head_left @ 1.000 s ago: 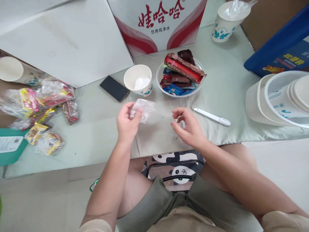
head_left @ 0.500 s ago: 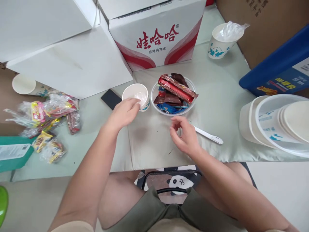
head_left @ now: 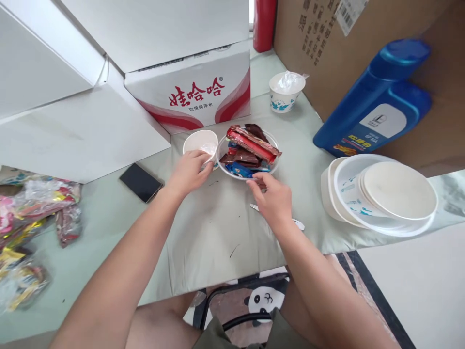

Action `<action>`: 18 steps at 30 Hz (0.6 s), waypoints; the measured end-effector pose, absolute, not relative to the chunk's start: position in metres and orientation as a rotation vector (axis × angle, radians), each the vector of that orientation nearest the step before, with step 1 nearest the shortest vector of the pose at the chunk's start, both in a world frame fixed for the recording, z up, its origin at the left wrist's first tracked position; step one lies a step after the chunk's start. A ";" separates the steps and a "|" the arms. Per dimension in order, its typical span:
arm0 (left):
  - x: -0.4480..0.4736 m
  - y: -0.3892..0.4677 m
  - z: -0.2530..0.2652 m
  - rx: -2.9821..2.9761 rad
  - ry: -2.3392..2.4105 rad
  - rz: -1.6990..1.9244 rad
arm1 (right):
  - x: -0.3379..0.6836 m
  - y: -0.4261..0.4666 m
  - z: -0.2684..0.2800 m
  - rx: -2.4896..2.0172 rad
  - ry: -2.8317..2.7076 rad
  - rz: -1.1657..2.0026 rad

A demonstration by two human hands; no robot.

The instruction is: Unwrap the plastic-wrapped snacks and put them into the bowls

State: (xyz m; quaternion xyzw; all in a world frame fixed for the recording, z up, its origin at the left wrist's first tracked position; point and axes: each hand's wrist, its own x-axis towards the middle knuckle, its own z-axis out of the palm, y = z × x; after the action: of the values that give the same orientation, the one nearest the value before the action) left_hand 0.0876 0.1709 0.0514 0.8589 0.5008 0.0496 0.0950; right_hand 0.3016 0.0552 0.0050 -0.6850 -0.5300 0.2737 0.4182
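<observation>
My left hand [head_left: 192, 170] has its fingers closed on the near rim of a white paper cup [head_left: 194, 140]. The cup leans a little towards me, with some clear plastic inside. Right beside it stands a clear plastic bowl [head_left: 222, 167] heaped with wrapped snacks: a red-brown bar [head_left: 252, 144] on top, dark brown packets and a blue packet [head_left: 240, 169] below. The thumb and index finger of my right hand [head_left: 271, 194] meet at the bowl's near rim. Under that hand lies a thin white tool [head_left: 298, 224], its middle hidden.
A phone [head_left: 141, 182] lies left of the cup, and wrapped snacks [head_left: 39, 203] lie farther left. White cartons [head_left: 196, 94] stand behind. To the right are a paper cup with plastic [head_left: 286, 94], a blue bottle [head_left: 378, 106] and nested containers [head_left: 339, 194] holding paper cups.
The view has swung right. My right hand has moved forward from in front of the bowl to its near rim. Under my left hand, the paper cup now tips towards me.
</observation>
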 end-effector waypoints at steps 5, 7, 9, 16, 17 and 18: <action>0.131 0.180 0.049 2.634 1.312 0.119 | 0.336 0.060 0.014 -1.846 -1.176 0.601; 0.144 0.177 0.049 2.653 1.259 0.119 | 0.346 0.066 0.020 -1.968 -1.206 0.509; 0.156 0.172 0.049 2.653 1.221 0.122 | 0.352 0.078 0.027 -2.101 -1.256 0.416; 0.201 0.159 0.043 2.699 1.179 0.274 | 0.372 0.163 0.042 -2.311 -1.241 0.342; 0.209 0.160 0.041 2.704 1.195 0.308 | 0.379 0.178 0.042 -2.325 -1.239 0.355; 0.216 0.163 0.039 2.710 1.201 0.339 | 0.386 0.193 0.041 -2.333 -1.243 0.372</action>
State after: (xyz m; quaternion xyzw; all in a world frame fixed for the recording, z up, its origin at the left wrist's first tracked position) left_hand 0.2158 0.1629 0.0389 0.9055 0.4013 0.1133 0.0787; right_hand 0.3860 0.1930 0.0415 -0.8497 -0.4526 0.1355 0.2341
